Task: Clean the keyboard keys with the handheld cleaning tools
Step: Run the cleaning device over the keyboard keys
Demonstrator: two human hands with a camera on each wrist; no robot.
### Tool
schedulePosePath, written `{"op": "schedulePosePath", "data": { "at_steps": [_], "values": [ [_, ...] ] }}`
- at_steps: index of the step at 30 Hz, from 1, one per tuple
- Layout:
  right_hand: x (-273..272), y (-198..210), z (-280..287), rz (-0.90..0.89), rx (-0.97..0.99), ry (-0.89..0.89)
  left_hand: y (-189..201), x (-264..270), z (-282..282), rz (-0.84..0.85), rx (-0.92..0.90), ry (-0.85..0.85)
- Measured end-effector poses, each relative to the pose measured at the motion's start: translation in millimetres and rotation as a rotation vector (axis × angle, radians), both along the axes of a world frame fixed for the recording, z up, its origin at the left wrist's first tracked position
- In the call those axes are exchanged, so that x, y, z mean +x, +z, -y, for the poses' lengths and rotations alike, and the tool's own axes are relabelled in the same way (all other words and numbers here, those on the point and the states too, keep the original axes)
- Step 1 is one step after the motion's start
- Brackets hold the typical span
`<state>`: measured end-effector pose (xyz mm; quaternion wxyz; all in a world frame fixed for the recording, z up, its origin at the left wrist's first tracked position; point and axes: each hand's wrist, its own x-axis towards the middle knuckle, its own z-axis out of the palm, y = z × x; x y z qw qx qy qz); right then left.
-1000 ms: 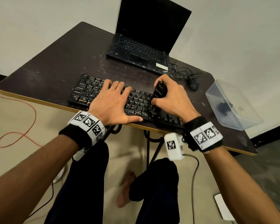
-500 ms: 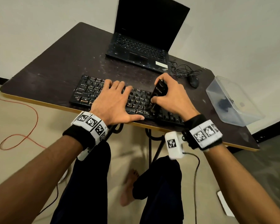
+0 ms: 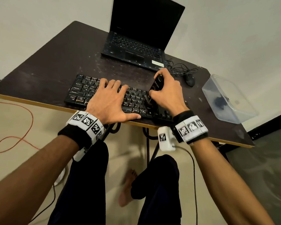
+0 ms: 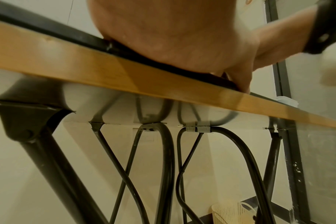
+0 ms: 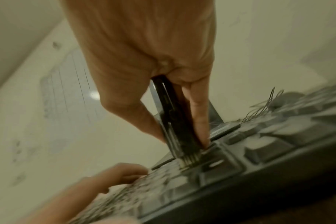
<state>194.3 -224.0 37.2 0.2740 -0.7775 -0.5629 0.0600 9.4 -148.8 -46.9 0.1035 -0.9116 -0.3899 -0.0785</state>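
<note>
A dark, scuffed table against a pale wall carries the black keyboard at its near edge, as in the earlier frames. The left hand is still laid flat on the middle keys, fingers spread and straight. The black cleaning brush is gripped by the right hand; its bristles are pressed onto keys at the keyboard's right part, slightly further back than before. An open laptop, a mouse and a clear plastic container are unchanged.
</note>
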Motion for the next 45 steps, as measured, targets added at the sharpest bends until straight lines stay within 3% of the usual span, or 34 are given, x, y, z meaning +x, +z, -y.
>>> {"op": "schedulePosePath", "data": {
  "at_steps": [3,7,11,16,20,24,27,32,35,39,43,45],
  "values": [
    [1.2,-1.8,9.1,0.027,-0.067,0.068,-1.1,0.8,2.1,-0.003,-0.003,-0.001],
    [4.3,3.8,2.7,0.004,-0.008,-0.037,0.7,2.0,3.1,0.007,-0.005,-0.007],
    [0.6,-4.1,15.9,0.038,-0.058,0.062,0.7,1.4,3.5,-0.003,-0.010,0.004],
    [4.1,-1.5,6.6,0.006,0.026,-0.047,1.6,1.7,4.6,0.003,-0.016,0.005],
    [3.1,-7.8,17.1,0.022,-0.023,0.061,0.5,1.7,5.6,-0.008,-0.023,0.004],
    [9.8,-5.5,12.7,-0.010,0.058,-0.041,1.3,-0.1,5.3,-0.002,-0.020,0.005],
    [3.0,-10.7,23.1,0.021,0.027,0.046,1.7,1.8,4.8,0.000,-0.031,0.008],
    [3.5,-13.9,19.7,-0.024,0.133,-0.059,1.3,1.4,4.0,0.015,-0.029,0.011],
    [-7.1,-20.4,27.4,0.017,0.102,0.046,0.7,1.2,5.0,0.008,-0.038,0.014],
    [2.4,-19.3,21.0,-0.040,0.139,-0.056,0.8,1.2,5.5,0.006,-0.040,0.007],
    [-5.7,-23.2,33.7,-0.017,0.099,0.060,-0.9,2.2,6.1,0.008,-0.045,0.012],
    [0.4,-23.4,29.2,-0.037,0.125,-0.003,-0.5,1.7,8.0,0.008,-0.047,0.006]
  ]
}}
